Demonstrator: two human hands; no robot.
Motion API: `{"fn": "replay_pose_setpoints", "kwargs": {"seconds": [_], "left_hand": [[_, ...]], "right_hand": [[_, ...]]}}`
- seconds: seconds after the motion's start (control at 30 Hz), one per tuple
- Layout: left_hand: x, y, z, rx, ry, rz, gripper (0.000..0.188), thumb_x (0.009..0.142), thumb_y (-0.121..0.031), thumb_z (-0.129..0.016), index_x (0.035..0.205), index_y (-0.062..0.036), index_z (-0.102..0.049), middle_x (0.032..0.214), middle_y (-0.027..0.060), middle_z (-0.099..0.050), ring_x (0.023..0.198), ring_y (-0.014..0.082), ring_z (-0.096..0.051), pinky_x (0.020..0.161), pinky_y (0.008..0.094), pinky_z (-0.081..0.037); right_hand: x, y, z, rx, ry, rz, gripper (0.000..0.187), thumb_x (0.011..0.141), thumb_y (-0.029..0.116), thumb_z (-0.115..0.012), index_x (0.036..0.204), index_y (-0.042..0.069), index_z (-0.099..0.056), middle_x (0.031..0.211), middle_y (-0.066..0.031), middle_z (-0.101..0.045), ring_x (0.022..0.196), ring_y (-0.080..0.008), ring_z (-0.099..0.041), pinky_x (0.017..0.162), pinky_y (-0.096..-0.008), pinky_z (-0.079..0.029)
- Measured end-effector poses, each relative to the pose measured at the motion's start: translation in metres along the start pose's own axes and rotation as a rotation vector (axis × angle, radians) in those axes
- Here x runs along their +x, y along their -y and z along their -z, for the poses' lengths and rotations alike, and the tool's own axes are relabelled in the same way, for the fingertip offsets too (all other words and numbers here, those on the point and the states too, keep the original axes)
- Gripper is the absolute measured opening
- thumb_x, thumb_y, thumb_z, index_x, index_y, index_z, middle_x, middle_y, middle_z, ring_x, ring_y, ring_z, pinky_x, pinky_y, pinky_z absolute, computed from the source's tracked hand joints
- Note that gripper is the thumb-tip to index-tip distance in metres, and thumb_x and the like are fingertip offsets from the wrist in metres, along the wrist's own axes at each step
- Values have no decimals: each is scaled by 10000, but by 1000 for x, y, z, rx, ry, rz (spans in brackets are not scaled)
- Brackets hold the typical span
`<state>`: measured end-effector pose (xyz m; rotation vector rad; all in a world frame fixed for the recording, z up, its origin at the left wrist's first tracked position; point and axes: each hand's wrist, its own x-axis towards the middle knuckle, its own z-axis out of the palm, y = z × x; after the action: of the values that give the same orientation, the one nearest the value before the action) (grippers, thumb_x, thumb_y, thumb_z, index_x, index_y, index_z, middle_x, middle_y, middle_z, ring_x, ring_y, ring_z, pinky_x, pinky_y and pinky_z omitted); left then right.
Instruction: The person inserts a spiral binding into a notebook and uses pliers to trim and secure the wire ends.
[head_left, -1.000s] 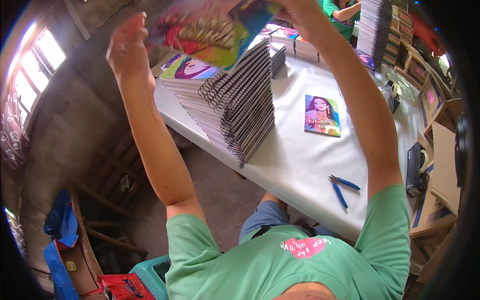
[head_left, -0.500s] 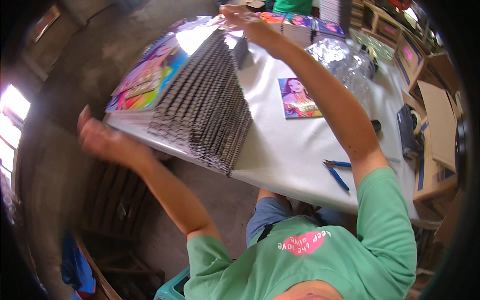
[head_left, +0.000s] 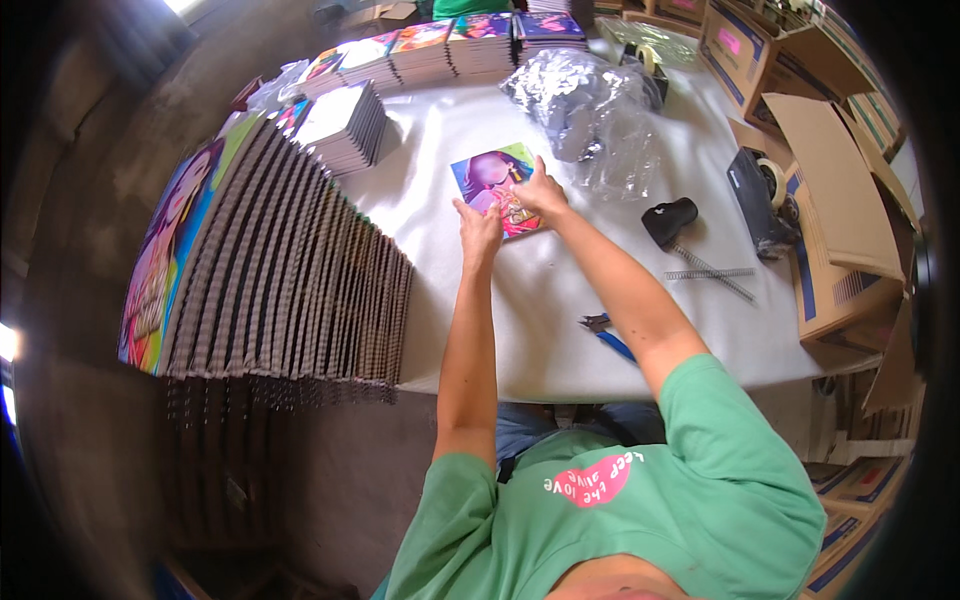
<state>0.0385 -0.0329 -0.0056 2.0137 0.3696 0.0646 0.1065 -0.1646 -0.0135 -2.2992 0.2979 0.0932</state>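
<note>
Left hand [head_left: 480, 226] and right hand [head_left: 543, 194] grip the illustrated book [head_left: 496, 178], fingers closed on 2 opposite sides, probably for steadiness.

The left hand [head_left: 481, 230] and right hand [head_left: 543, 195] held a booklet [head_left: 491, 178]; blue-handled pliers [head_left: 597, 323] lay near the front edge of the table [head_left: 535, 345].

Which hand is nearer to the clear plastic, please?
Right: the right hand is near the left side of the clear plastic; the left hand is farther, at the left edge of the colourful book.
</note>
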Motion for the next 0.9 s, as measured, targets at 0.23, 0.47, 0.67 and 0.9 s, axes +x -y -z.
{"fn": "replay_pose_setpoints", "kwargs": {"seconds": [0.23,0.47,0.67,0.9], "left_hand": [[1,14,22,-282,174,132,808,784,-51,-548,1405,118,-60,1319,242,-482,923,261,-626,736,305,-513],[5,20,13,-368,160,117,712,782,-66,-592,1361,151,-239,919,116,-626,669,129,-555,574,251,-465],[6,25,27,-274,333,61,408,806,-37,-545,1130,149,-382,904,123,-568,788,147,-591,684,239,-508],[26,38,33,-459,158,-143,393,935,-272,-547,1244,-40,-470,1009,25,-606,777,124,-568,649,243,-441]], "right_hand": [[14,-9,30,547,88,-185,131,699,65,-675,775,-41,-664,714,-128,-619,691,-208,-586,647,-357,-467],[41,-18,14,279,-15,-381,481,608,128,-721,1063,7,-625,1221,-229,-517,1132,-324,-487,901,-439,-423],[22,-2,33,45,119,-314,495,689,223,-734,1111,0,-602,1109,-174,-584,1034,-224,-539,835,-382,-456],[-46,13,73,601,343,357,329,826,249,-711,1059,27,-645,968,-44,-659,896,-100,-564,786,-280,-455]]}}
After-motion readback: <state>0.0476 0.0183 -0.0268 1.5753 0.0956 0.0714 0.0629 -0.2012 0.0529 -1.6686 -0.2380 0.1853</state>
